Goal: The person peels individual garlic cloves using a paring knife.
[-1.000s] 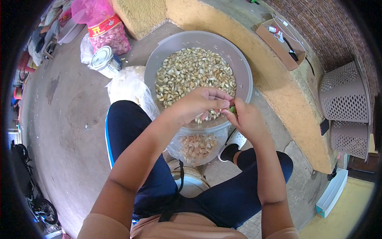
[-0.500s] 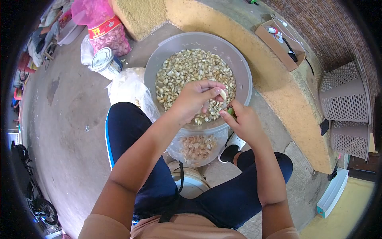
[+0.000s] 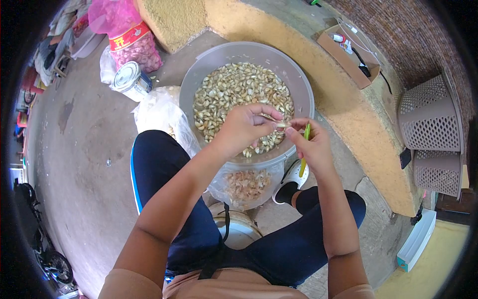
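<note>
A pale garlic clove [image 3: 282,124] is pinched between the thumb and fingers of my left hand [image 3: 247,124], above the tub. The thumb and fingertips of my right hand [image 3: 312,143] meet the clove from the other side. Tucked in that same hand is a slim green-yellow paring knife [image 3: 302,167]; its blade is hard to make out. Below both hands, a large grey tub [image 3: 298,65] holds many garlic cloves [image 3: 239,87]. Papery garlic skins [image 3: 247,185] fill a clear plastic bag against the tub's near side.
Left of the tub are a white plastic bag [image 3: 162,112], a paint can [image 3: 132,82] and a pink mesh sack [image 3: 137,50] of garlic. A yellow ledge [image 3: 348,119] curves along the right, with a cardboard box [image 3: 351,60] on it. Perforated baskets [image 3: 430,119] stand far right.
My right hand has come up against the clove, and the knife has swung more upright, away from it. My left hand has turned the clove flatter.
</note>
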The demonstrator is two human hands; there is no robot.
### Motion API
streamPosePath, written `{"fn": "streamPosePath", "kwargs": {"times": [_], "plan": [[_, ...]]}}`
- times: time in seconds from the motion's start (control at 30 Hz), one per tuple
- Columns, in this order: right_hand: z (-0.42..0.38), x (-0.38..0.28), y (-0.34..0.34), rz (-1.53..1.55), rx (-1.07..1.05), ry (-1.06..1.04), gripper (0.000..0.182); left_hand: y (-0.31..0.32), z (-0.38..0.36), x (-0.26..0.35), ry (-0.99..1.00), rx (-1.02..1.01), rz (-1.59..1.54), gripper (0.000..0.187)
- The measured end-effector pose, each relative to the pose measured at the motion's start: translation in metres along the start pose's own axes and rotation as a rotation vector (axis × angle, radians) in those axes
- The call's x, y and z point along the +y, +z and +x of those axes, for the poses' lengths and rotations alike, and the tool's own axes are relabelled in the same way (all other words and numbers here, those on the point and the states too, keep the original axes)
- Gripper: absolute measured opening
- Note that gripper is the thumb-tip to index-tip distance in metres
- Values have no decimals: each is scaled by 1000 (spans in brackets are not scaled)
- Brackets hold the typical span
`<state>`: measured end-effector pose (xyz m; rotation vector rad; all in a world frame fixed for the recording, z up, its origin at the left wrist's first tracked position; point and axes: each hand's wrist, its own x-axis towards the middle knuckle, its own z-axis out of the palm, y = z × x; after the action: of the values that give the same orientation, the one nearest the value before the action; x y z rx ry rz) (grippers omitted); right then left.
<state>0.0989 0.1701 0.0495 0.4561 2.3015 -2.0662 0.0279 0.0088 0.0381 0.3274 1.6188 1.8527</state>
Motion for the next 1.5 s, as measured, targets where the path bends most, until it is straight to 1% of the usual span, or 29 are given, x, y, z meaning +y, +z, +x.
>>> {"fn": "streamPosePath", "kwargs": {"times": [0.17,0.27,0.37,0.47,0.57,0.67,0.77,0.87,0.97,1.07,1.17,1.27,1.37,1.47,1.5], "plan": [[-1,-2,-1,-90,-5,1,16,0,-2,1,-5,-8,32,15],[0,-3,3,-71,43,-61,14,4,-2,4,-48,-1,56,15],[-1,-3,5,-79,49,-82,13,5,-1,-3,-23,-8,12,16],[0,2,5,-146,64,-97,13,4,-1,-2,-57,27,56,15],[4,15,9,-145,81,-137,12,6,1,-12,33,71,0,14],[4,12,14,-67,74,-44,12,13,2,-17,67,133,-36,13],[5,16,13,-24,0,-17,14,11,4,-20,116,25,-70,13],[6,20,12,166,-43,85,14,8,4,-16,120,8,-48,14],[5,18,10,203,-34,64,14,8,8,-17,82,19,-90,16],[4,15,12,169,-17,67,13,6,8,-15,-17,5,-100,19],[5,16,10,104,-7,77,13,10,4,-9,-20,-3,54,21],[4,11,9,78,-15,133,13,7,10,-26,352,30,312,23],[3,9,11,24,-27,135,14,5,10,-25,252,60,244,22],[6,20,9,-188,-48,91,16,-2,10,-18,-77,36,-115,22],[4,17,9,-284,-97,50,16,-2,10,-19,-70,44,-195,25]]}}
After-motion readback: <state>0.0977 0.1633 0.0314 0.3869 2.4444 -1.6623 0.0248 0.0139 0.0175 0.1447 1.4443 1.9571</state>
